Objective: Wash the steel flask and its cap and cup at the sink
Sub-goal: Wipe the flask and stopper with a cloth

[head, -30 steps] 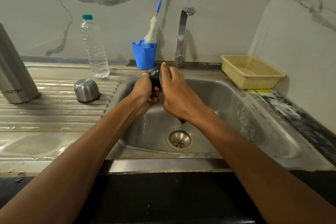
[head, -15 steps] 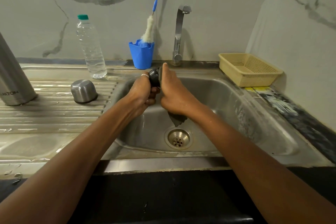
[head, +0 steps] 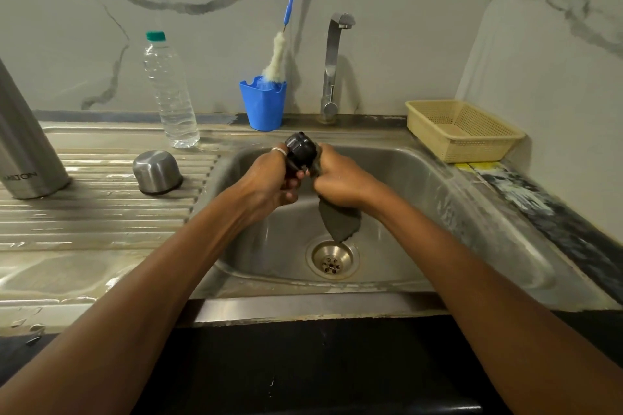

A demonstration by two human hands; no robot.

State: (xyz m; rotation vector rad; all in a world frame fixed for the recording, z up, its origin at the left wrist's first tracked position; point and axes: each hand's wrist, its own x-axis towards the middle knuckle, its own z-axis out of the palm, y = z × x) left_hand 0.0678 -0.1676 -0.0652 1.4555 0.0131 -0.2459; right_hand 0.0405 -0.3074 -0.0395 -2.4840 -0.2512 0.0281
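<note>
My left hand [head: 269,178] grips the flask's black cap [head: 299,148] above the sink basin [head: 397,185]. Pressed against the cap's right side, my right hand [head: 340,178] holds a dark grey scrub cloth [head: 338,222] whose loose end hangs down toward the drain [head: 332,259]. The steel flask [head: 23,148] stands upright at the far left of the drainboard, partly cut off by the frame edge. Its steel cup [head: 155,172] sits upside down on the ribbed drainboard, left of the basin.
A clear water bottle [head: 170,94] with a green lid stands behind the cup. A blue holder [head: 263,104] with a long bottle brush [head: 279,54] is beside the tap [head: 332,67]. A beige plastic basket [head: 462,128] sits at the basin's right corner.
My right hand has curled and shifted lower on the cap, exposing more of the cap's top. The cloth's hanging end shows more. The view has tilted slightly.
</note>
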